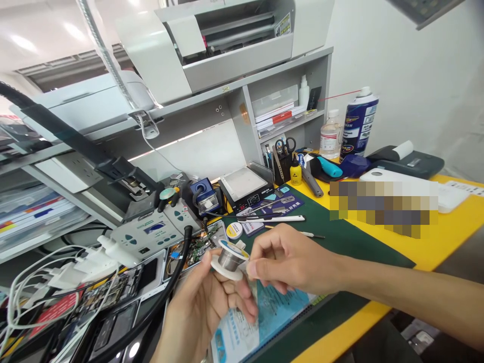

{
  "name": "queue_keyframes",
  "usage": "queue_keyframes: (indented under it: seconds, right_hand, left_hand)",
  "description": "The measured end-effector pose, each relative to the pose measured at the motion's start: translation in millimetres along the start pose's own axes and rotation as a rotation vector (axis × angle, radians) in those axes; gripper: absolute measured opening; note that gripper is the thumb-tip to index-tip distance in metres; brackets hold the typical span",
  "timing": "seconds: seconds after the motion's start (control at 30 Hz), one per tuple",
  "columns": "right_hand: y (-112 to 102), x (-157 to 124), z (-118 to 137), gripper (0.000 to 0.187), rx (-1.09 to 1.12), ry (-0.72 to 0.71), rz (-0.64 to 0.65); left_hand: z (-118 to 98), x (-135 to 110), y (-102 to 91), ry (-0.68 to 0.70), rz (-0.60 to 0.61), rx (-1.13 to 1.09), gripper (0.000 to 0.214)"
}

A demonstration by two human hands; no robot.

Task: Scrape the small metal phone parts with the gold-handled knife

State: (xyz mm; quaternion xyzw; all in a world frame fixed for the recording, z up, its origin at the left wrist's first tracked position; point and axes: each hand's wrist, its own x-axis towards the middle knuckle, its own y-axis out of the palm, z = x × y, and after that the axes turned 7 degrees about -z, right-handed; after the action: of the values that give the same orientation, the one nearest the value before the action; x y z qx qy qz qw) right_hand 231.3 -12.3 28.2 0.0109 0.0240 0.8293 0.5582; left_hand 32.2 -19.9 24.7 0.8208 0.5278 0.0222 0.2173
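A small spool of solder wire (230,262), with white flanges and silvery wire round its core, is tilted in my left hand (202,300). My left thumb and fingers hold it by the lower flange, palm up. Close against the spool's right side, my right hand (298,259) is closed in a pinch of thumb and forefinger on the solder wire; the thin strand itself is barely visible. Below both hands lies a blue and white printed sheet (278,305) on the green mat (363,242). A round white-and-yellow tin (234,230) sits behind the spool.
A hot-air station (151,234), soldering-iron stand (206,196) and heating plate (245,184) stand behind. Circuit boards (192,247) and white chargers (102,262) crowd the left, with a black hose (177,275) crossing. A spray can (359,126) and yellow bottle (296,172) stand back right.
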Motion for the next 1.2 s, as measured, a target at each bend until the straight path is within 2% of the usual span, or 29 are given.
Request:
queue_keyframes:
  seconds: [0.17, 0.27, 0.33, 0.47, 0.7, 0.83, 1.07, 1.2]
  right_hand:
    - [0.7, -0.1, -0.4, 0.017, 0.036, -0.007, 0.034]
    - [0.5, 0.2, 0.6, 0.017, 0.014, -0.001, 0.031]
    - [0.1, 0.2, 0.6, 0.016, -0.011, 0.000, 0.040]
    - [-0.6, -0.4, -1.1, 0.013, -0.061, 0.008, 0.082]
    - [-2.8, 0.2, 0.8, 0.017, -0.040, 0.020, 0.120]
    - [-4.7, 0.2, 2.0, 0.022, -0.051, 0.032, 0.154]
    - [-11.8, 0.6, 1.2, 0.015, -0.050, 0.076, 0.214]
    - [-16.8, 5.4, -0.9, 0.015, 0.013, 0.071, 0.174]
  left_hand:
    - [-2.3, -3.2, -4.0, -0.025, 0.037, 0.003, 0.045]
    - [-1.4, -6.9, -4.4, -0.008, 0.047, 0.035, 0.034]
    - [-0.6, -9.1, -4.0, 0.018, 0.019, 0.097, 0.028]
    - [-2.1, -10.4, -3.9, -0.003, -0.085, 0.246, 0.029]
    - [-12.1, -6.2, -10.3, -0.003, -0.124, 0.300, 0.038]
    - [-16.7, -4.3, -17.6, 0.016, -0.155, 0.335, 0.037]
    - [-23.9, 0.1, -38.0, 0.036, -0.215, 0.418, 0.036]
    - [-30.3, 7.2, -54.5, 0.059, -0.279, 0.473, 0.036]
